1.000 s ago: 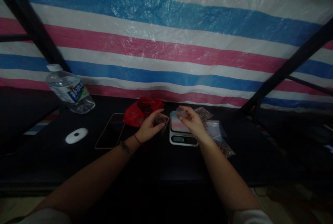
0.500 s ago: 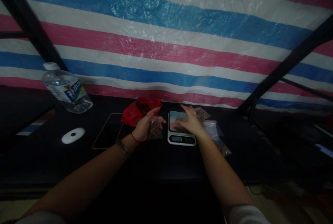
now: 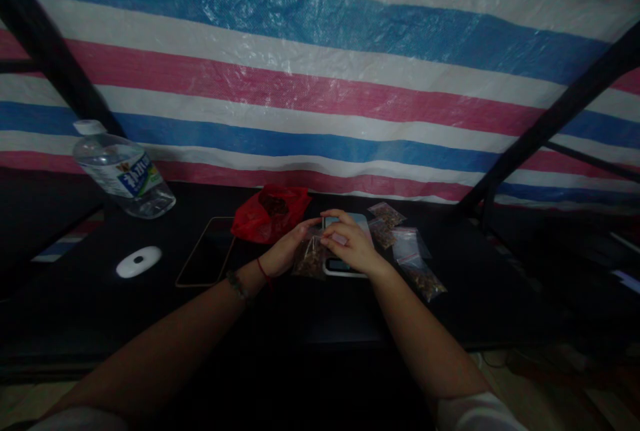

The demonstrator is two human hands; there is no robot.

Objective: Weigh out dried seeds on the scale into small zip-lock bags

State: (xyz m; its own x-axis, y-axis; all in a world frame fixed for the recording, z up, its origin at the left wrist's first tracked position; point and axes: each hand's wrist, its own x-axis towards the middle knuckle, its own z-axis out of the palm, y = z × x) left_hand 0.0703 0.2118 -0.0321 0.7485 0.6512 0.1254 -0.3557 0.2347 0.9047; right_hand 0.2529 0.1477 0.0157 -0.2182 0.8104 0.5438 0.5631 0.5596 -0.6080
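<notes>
A small clear zip bag (image 3: 309,259) with brown dried bits inside is in my left hand (image 3: 284,252), fingers closed along its upper left side. My right hand (image 3: 351,244) reaches over from the right, thumb and fingers pinching the bag's top right edge. Behind that hand lies a small digital scale (image 3: 363,223), its plate and display partly hidden by the fingers. Left of the scale a red plastic bag (image 3: 247,217) sits open with dark brown contents. Several more zip bags (image 3: 424,281) of brown bits lie to the right of the scale.
A dark phone or tablet (image 3: 206,254) lies flat on the black table (image 3: 320,324), left of my hands. Farther left are a white oval object (image 3: 139,261) and a large clear bottle (image 3: 127,174). Striped plastic sheeting (image 3: 320,104) hangs behind, between dark metal bars (image 3: 530,131).
My right hand has left the scale plate and moved left to the zip bag's top. My left hand has shifted slightly right and brought the bag up against the scale's left side.
</notes>
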